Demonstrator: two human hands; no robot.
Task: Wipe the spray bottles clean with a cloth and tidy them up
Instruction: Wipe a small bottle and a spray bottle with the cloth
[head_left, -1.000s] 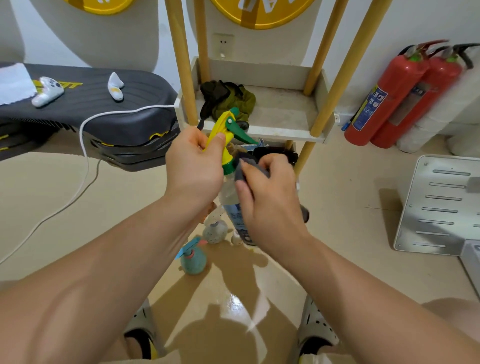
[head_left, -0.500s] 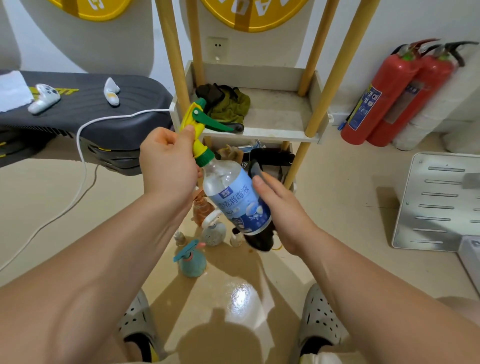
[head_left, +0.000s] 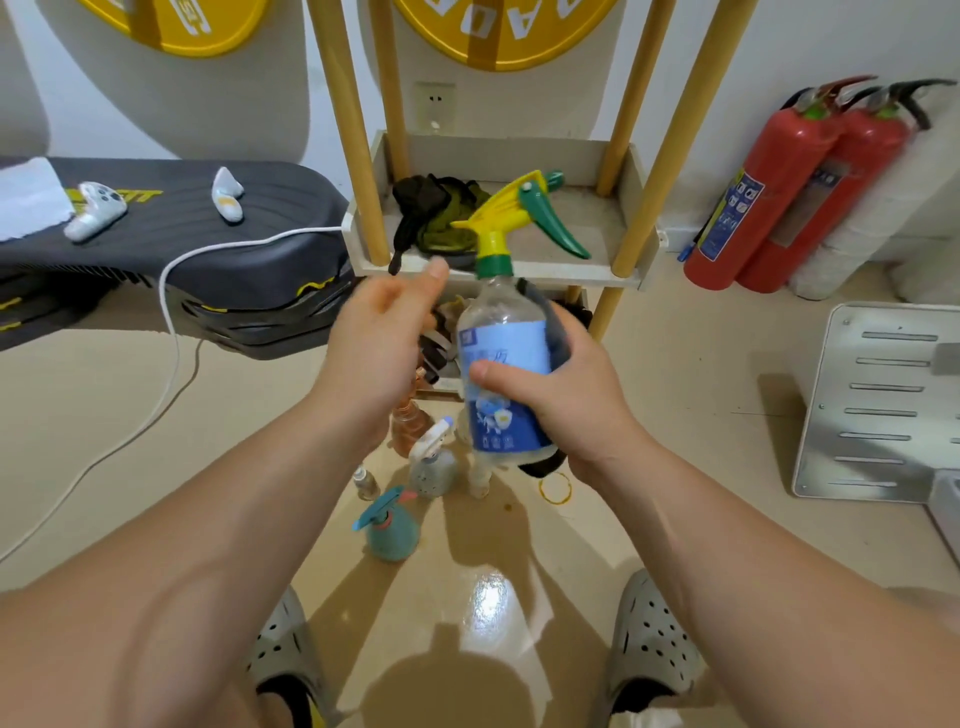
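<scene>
1. Left of the spray bottle (head_left: 501, 384), the left grip (head_left: 384, 338) is loose, blurred, holding nothing.
2. The right grip (head_left: 571, 400) clasps the bottle upright, with a dark cloth (head_left: 560, 338) between palm and label.
3. Below both grips, smaller bottles (head_left: 434, 465) stand on the glossy floor (head_left: 493, 597). Beyond is a shelf (head_left: 571, 270), with fire extinguishers (head_left: 769, 197) to its right.

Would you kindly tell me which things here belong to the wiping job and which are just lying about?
Job: blue-label spray bottle and dark cloth in the right hand; teal bottle; speckled bottle.
Lying about: fire extinguishers; game controller; white cable; metal panel.
</scene>
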